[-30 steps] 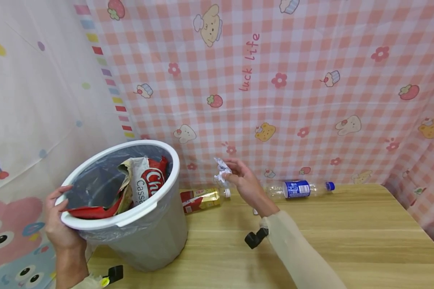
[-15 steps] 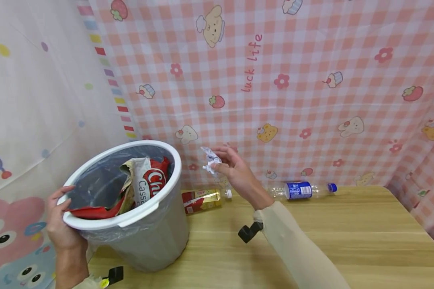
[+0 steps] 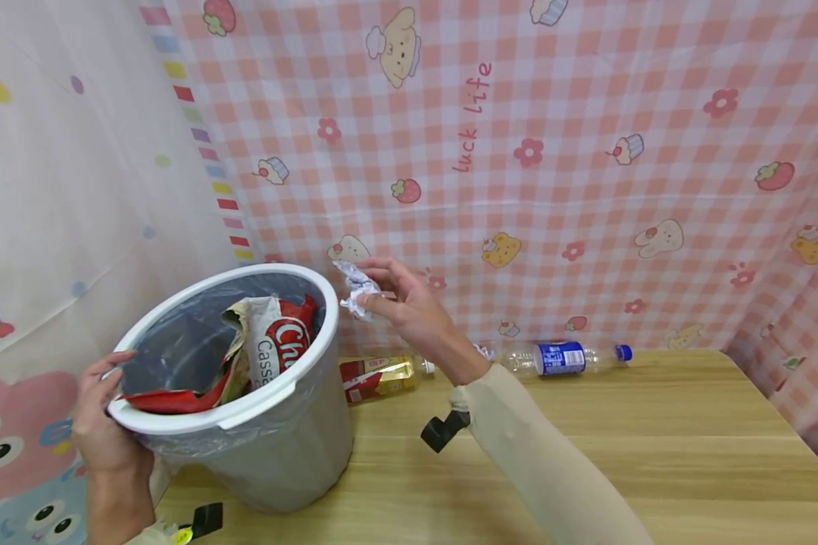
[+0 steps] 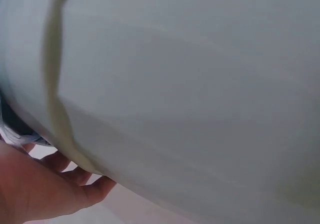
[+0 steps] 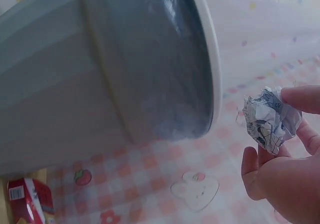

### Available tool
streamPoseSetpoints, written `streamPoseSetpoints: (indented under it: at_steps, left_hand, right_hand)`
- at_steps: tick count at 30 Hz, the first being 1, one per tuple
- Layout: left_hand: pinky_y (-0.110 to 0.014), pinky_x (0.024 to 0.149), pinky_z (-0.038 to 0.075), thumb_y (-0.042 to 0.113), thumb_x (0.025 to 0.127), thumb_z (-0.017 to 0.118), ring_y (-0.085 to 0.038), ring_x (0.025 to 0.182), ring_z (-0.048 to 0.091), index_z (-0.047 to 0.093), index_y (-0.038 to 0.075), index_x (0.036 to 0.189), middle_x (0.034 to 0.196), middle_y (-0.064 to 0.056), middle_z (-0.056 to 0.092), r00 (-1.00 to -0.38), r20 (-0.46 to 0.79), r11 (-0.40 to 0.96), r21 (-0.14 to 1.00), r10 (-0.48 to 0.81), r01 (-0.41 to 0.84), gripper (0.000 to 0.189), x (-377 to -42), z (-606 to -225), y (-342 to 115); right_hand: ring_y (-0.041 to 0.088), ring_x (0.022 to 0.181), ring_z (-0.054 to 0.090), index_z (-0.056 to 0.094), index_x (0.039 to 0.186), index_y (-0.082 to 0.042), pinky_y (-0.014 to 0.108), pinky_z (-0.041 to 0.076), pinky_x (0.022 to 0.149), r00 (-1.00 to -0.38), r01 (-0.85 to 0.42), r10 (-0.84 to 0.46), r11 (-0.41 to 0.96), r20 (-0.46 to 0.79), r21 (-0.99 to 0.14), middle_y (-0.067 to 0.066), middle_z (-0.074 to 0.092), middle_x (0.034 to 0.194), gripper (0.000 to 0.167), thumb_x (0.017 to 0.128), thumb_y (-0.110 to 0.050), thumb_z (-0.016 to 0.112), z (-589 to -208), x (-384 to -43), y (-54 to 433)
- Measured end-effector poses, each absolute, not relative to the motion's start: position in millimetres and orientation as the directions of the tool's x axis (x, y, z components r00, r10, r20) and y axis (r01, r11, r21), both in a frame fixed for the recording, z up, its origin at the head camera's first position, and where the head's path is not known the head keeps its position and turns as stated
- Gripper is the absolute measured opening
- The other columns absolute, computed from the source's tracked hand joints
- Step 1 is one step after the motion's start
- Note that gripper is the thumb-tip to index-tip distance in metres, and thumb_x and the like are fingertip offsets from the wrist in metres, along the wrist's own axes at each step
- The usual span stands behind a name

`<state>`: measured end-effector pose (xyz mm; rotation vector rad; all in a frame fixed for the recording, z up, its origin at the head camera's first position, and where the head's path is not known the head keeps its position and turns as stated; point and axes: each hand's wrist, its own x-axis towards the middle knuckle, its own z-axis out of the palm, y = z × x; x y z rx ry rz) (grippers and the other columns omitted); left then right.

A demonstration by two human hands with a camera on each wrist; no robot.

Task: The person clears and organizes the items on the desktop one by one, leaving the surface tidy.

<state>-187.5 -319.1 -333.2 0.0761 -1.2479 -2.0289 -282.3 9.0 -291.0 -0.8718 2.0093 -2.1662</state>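
Note:
A grey waste bin (image 3: pixel 307 454) with a white rim and a clear plastic liner stands tilted on the table's left. My left hand (image 3: pixel 105 431) grips its rim at the left; the left wrist view shows the fingers curled under the bin's wall (image 4: pixel 175 99). Between thumb and fingers, my right hand (image 3: pixel 409 306) pinches a crumpled piece of paper (image 3: pixel 360 290), just right of the rim and outside the bin. Dark print shows on the paper ball (image 5: pixel 270 119) in the right wrist view. Inside the bin lies a torn red and white snack bag (image 3: pixel 269 344).
A bottle with a red and gold label (image 3: pixel 382 376) lies beside the bin. Farther right, a clear bottle with a blue label and cap (image 3: pixel 560 357) lies against the checked curtain (image 3: pixel 586 189). Another white crumpled scrap (image 3: pixel 482 351) shows behind my right wrist. The table (image 3: pixel 620 439) is wooden.
My right hand has moved left and slightly up with the paper, closer to the bin's rim. My left hand keeps hold of the bin, which stays in place.

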Motion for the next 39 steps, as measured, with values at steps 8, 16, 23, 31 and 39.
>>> streamPoseSetpoints:
  at_steps: [8, 16, 23, 31, 39]
  left_hand:
    - [-0.022, 0.083, 0.049, 0.006, 0.099, 0.045, -0.02, 0.117, 0.046, 0.061, 0.0, 0.114, 0.133, -0.008, 0.046, -0.75, 0.236, -0.293, 0.816, -0.618, 0.499, 0.022, -190, -328, -328]
    - [-0.027, 0.086, 0.052, -0.003, 0.095, 0.035, -0.025, 0.121, 0.051, 0.051, -0.002, 0.13, 0.136, -0.015, 0.049, -0.783, 0.335, -0.392, 0.721, -0.525, 0.571, 0.039, -193, -331, -329]
    - [-0.025, 0.086, 0.051, 0.006, 0.095, 0.032, -0.023, 0.12, 0.048, 0.05, 0.001, 0.133, 0.137, -0.012, 0.047, -0.795, 0.338, -0.371, 0.746, -0.504, 0.553, 0.042, -198, -332, -330]
    - [-0.024, 0.086, 0.05, 0.008, 0.095, 0.029, -0.024, 0.119, 0.046, 0.052, 0.002, 0.13, 0.135, -0.013, 0.046, -0.793, 0.351, -0.342, 0.761, -0.497, 0.551, 0.042, -201, -332, -329]
    - [-0.025, 0.086, 0.05, 0.007, 0.095, 0.031, -0.025, 0.119, 0.046, 0.052, -0.001, 0.128, 0.135, -0.015, 0.046, -0.783, 0.364, -0.386, 0.716, -0.505, 0.582, 0.04, -201, -333, -327]
  right_hand:
    - [0.02, 0.109, 0.057, 0.052, 0.135, -0.014, 0.03, 0.051, 0.081, -0.803, -0.358, -0.445, -0.171, 0.396, -0.918, 0.008, 0.058, 0.135, 0.041, 0.096, -0.008, 0.061, -277, -276, -3]
    - [0.021, 0.113, 0.056, 0.051, 0.137, -0.014, 0.031, 0.054, 0.088, -0.793, -0.343, -0.471, -0.18, 0.387, -0.922, 0.01, 0.056, 0.134, 0.042, 0.096, -0.007, 0.061, -267, -271, -17]
    - [0.021, 0.112, 0.057, 0.052, 0.135, -0.014, 0.034, 0.055, 0.087, -0.785, -0.326, -0.491, -0.189, 0.376, -0.926, 0.009, 0.056, 0.133, 0.041, 0.096, -0.007, 0.062, -261, -265, -25]
    - [0.017, 0.107, 0.057, 0.054, 0.133, -0.015, 0.032, 0.055, 0.085, -0.77, -0.332, -0.514, -0.184, 0.379, -0.925, 0.008, 0.056, 0.132, 0.04, 0.095, -0.007, 0.064, -263, -260, -38]
    - [0.013, 0.106, 0.056, 0.056, 0.131, -0.023, 0.029, 0.053, 0.083, -0.771, -0.362, -0.528, -0.097, 0.356, -0.927, 0.002, 0.057, 0.129, 0.038, 0.095, -0.015, 0.066, -268, -256, -46]
